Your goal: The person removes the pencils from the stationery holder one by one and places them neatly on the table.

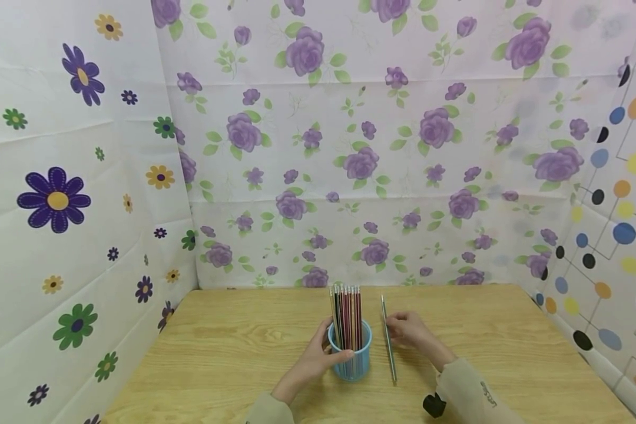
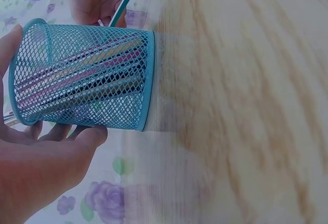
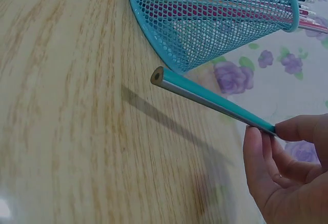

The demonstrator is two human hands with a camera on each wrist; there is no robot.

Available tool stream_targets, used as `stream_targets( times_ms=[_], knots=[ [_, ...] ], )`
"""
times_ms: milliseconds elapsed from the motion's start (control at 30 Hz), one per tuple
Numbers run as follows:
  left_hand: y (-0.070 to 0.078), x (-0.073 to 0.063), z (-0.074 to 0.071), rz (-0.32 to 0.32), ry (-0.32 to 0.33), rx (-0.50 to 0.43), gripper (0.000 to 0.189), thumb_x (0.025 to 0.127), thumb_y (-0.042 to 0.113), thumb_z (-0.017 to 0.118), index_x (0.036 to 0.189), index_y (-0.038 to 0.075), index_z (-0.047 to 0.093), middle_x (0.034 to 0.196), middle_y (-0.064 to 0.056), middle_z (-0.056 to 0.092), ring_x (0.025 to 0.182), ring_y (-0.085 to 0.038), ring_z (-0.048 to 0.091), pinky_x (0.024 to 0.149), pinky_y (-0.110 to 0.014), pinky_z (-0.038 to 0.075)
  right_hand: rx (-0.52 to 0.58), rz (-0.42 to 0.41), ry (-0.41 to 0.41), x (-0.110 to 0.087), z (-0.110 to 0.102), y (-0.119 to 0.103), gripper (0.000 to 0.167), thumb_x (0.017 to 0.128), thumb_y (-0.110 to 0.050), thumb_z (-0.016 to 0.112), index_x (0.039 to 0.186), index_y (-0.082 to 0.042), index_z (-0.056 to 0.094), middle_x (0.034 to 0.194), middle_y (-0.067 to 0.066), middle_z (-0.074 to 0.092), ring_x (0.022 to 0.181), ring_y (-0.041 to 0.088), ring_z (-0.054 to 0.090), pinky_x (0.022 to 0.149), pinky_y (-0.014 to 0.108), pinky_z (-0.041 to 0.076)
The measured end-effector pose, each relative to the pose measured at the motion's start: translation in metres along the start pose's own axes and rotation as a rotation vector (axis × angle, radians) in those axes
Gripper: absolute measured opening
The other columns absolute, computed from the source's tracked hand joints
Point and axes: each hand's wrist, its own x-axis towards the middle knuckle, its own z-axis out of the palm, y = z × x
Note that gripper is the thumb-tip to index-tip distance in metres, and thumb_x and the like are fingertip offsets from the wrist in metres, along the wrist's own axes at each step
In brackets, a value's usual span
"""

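Your left hand [image 1: 312, 357] grips a light-blue mesh cup [image 1: 354, 370], which stands upright near the middle of the worktop [image 1: 228, 341]. The fingers are curled against its left side and the thumb lies across its near side, just below the rim. In the cup stands a bundle of pencils [image 1: 348, 318], dark red, black and tan, their tops rising well above the rim and leaning slightly left.

Your right hand [image 1: 410, 333] is just to the right of the cup, its thumb and fingertips together on a single teal and silver pencil [image 1: 390, 353]. That pencil points from far to near; its near end is flat and unsharpened, and in the right wrist view it is raised over the worktop with its shadow set apart from it. A narrow gap separates it from the cup.

The wood stretches well out to the left of the cup and to the right of your right hand. The worktop's far edge meets a hanging cloth with purple roses [image 1: 360, 159]. To the left hangs a cloth with daisies [image 1: 58, 265]; to the right, a cloth with coloured dots [image 1: 609, 259]. The worktop's near edge is out of view.
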Motion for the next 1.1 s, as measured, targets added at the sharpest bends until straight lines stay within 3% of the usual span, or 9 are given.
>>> stream_targets(
  times_ms=[567,1100],
  knots=[
    [-0.0021,-0.0003,-0.0003,0.014,-0.007,-0.006,0.088,0.088,0.032,0.071,0.154,0.015,0.016,0.156,-0.025,0.025,0.142,-0.045,0.027,0.113,-0.062,0.027,-0.083,0.084,0.015,-0.0029,0.0058,0.0023,0.022,0.091,-0.006,0.058,0.105,0.012,0.060,0.075,0.008,0.062,0.061,0.012,0.061,0.058,0.025,0.058],
    [-0.0068,0.0008,-0.0007,0.011,-0.017,-0.004,0.088,0.088,0.033,0.070,0.154,0.014,0.014,0.156,-0.024,0.024,0.143,-0.045,0.026,0.113,-0.063,0.026,-0.247,0.056,0.112,-0.0096,0.0100,0.0045,0.011,0.086,-0.004,0.061,0.092,0.006,0.061,0.074,0.010,0.064,0.061,0.015,0.062,0.055,0.025,0.058]
  ],
)
